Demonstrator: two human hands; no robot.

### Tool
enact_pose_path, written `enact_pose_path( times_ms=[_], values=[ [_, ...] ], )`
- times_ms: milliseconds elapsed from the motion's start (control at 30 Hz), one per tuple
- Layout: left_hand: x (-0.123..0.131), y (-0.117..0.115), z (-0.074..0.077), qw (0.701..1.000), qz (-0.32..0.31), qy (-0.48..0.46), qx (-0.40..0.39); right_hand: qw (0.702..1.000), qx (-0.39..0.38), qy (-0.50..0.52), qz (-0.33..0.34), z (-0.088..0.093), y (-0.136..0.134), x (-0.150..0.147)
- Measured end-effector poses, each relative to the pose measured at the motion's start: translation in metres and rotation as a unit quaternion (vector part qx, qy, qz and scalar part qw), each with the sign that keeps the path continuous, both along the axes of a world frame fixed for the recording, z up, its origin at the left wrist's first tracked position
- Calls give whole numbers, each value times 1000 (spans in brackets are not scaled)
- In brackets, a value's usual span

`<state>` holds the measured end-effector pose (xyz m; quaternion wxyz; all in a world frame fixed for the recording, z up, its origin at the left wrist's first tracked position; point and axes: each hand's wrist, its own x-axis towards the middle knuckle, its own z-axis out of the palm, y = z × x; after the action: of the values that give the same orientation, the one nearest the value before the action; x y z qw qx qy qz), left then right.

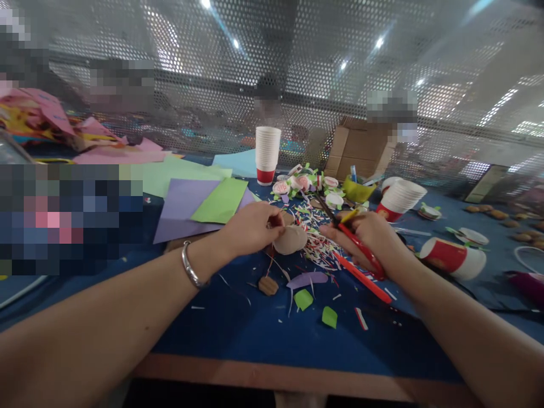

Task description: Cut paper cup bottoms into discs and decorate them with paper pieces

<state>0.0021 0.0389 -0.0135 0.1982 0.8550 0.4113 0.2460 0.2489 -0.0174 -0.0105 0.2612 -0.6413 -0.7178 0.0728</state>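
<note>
both forearms (108, 303) are bare, with a shiny silver bangle (188, 268) around the left wrist (211, 255).

Left hand (257, 226): on my side of the tall cup stack (268, 148), pinching | Right hand (376, 231): right of it, curled in my grip | Forearms (127, 306): converging

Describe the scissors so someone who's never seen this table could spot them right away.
Start at the blue table, then find the right hand beside the colourful paper scraps. It holds the red-handled scissors; their dark blades set them apart from the straight red stick just below.
</note>
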Motion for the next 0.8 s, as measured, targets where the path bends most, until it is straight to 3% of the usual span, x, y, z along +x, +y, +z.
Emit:
enact_pose_path(
  times_ms=[133, 333, 533, 633, 800],
  values=[
    [3, 0, 2, 999, 22, -43, 7, 1000, -13, -10, 12, -6, 2, -1],
    [10, 1, 3, 993, 62, -104, 6, 1000, -24, 4, 20, -1, -4, -2],
    [15, 1, -1, 981, 63, -170, -70, 999, -26, 13, 26, -6, -2, -4],
    [15, 2, -1, 961, 82, -236, -115, 999, -29, -1, 27, -9, 3, -8],
    [10, 0, 6, 898, 109, -369, -215, 998, -42, -36, 34, -7, 6, -19]
  ],
)
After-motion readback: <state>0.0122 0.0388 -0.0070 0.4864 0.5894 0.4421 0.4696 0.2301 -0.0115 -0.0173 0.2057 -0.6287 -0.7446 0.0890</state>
